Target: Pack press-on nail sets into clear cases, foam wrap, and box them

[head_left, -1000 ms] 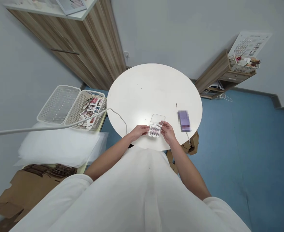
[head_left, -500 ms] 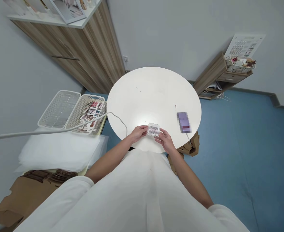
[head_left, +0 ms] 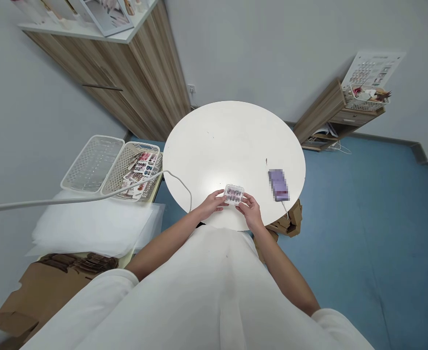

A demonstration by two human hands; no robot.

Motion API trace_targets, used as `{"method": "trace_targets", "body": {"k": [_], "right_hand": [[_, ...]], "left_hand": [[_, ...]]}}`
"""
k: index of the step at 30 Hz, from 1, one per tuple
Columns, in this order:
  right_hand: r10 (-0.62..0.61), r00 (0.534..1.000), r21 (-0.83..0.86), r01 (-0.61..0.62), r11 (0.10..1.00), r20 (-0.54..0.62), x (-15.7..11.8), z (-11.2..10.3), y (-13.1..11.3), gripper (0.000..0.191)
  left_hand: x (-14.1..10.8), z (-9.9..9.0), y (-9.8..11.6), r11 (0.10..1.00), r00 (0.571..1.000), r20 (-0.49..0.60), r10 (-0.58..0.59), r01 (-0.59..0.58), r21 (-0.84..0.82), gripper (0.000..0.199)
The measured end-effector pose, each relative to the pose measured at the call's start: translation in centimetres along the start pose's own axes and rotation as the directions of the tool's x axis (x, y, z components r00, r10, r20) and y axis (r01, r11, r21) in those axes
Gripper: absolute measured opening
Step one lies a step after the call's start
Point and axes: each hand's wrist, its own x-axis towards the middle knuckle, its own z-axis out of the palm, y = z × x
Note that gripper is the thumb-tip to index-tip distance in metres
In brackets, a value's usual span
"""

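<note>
Between my two hands is a small clear plastic box of press-on nails, with two rows of dark, patterned nails showing through it. My left hand grips its left edge, the thumb near the lower left corner. On the opposite side, my right hand pinches the lower right corner with thumb and fingers. Under the box lies the near part of a round white table. To the right on the table is a phone, its screen blurred out, with a white cable attached.
At left, a white basket holds several nail cards, beside another white basket. Clear plastic sheets and cardboard lie nearer me. A white cable crosses to the table. Cardboard boxes stand below right.
The nail box has turned slightly and shifted a little to the right within my hands. My left thumb now lies further over its edge. The whole view has moved slightly.
</note>
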Motion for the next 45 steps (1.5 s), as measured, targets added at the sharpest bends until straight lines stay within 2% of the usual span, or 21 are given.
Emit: {"method": "trace_targets", "body": {"k": [5,10,15,21,26,29,34,38,41,45], "right_hand": [[0.032,0.999,-0.014,-0.033,0.999,-0.022,0.1,0.3,-0.2,0.045],[-0.023,0.999,-0.026,0.022,0.999,-0.042,0.7,0.5,0.3,0.042],[-0.059,0.996,-0.072,0.053,0.996,-0.074,1.5,0.4,1.4,0.042],[-0.078,0.995,-0.166,0.067,0.984,-0.064,2.1,0.3,1.6,0.053],[-0.037,0.998,-0.178,0.029,0.984,-0.041,1.9,1.6,1.2,0.058],[-0.003,1.0,-0.172,0.003,0.985,-0.003,1.9,3.2,1.5,0.055],[0.051,0.997,-0.211,-0.038,0.977,0.057,3.0,7.2,3.0,0.048],[0.095,0.986,-0.262,-0.057,0.963,0.136,4.5,11.8,4.4,0.052],[0.107,0.974,-0.341,-0.033,0.939,0.201,5.6,15.2,5.4,0.059],[0.128,0.979,-0.483,-0.036,0.875,0.159,7.0,18.6,6.9,0.069]], "left_hand": [[-0.1,-0.2,0.0,0.971,0.984,0.006,0.181,-0.179,0.159,0.068],[0.6,-0.3,-0.2,0.911,0.957,0.006,0.289,-0.277,0.304,0.058],[1.2,-0.2,-0.4,0.862,0.944,-0.019,0.329,-0.293,0.414,0.049],[1.4,-0.2,-0.3,0.835,0.936,-0.035,0.349,-0.293,0.466,0.057],[0.9,-1.5,-0.4,0.814,0.918,-0.07,0.39,-0.308,0.492,0.05],[0.2,-3.2,-0.5,0.821,0.892,-0.133,0.433,-0.329,0.467,0.047],[-1.2,-7.1,-0.6,0.86,0.893,-0.19,0.408,-0.305,0.409,0.045],[-1.7,-11.1,-0.5,0.897,0.879,-0.299,0.371,-0.256,0.359,0.046],[-1.7,-14.6,-0.5,0.909,0.845,-0.404,0.35,-0.201,0.366,0.047],[-1.1,-18.6,-0.6,0.91,0.823,-0.456,0.339,-0.165,0.38,0.048]]}}
